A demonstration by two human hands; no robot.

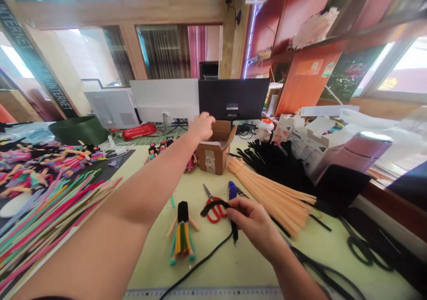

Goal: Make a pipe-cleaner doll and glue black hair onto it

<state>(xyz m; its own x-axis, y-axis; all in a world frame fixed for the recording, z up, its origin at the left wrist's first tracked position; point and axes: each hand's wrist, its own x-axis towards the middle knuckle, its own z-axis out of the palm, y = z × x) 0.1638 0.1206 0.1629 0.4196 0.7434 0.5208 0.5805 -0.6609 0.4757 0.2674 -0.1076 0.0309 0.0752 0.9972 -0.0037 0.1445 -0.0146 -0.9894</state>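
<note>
My right hand (253, 220) pinches a short, bent piece of black pipe cleaner (213, 205) between thumb and fingers. Beneath that piece lie small red-handled scissors (215, 211), blades pointing away. Right beside my right hand is a blue and black tool (232, 189), partly covered, with a black cord near it. My left hand (202, 126) is stretched far forward over the left rim of a small cardboard box (213, 157), fingers loosely bent with nothing visible in them. Between my arms a small pipe-cleaner doll (183, 235) with black hair and a yellow-green skirt lies on the table.
Peach pipe cleaners (273, 193) and black ones (270, 157) lie right of the box. Coloured pipe cleaners (56, 229) and finished dolls (36, 166) fill the left. Large black scissors (363, 246), a ruler (207, 293), a pink bottle (360, 153) and monitors (233, 97) surround the work area.
</note>
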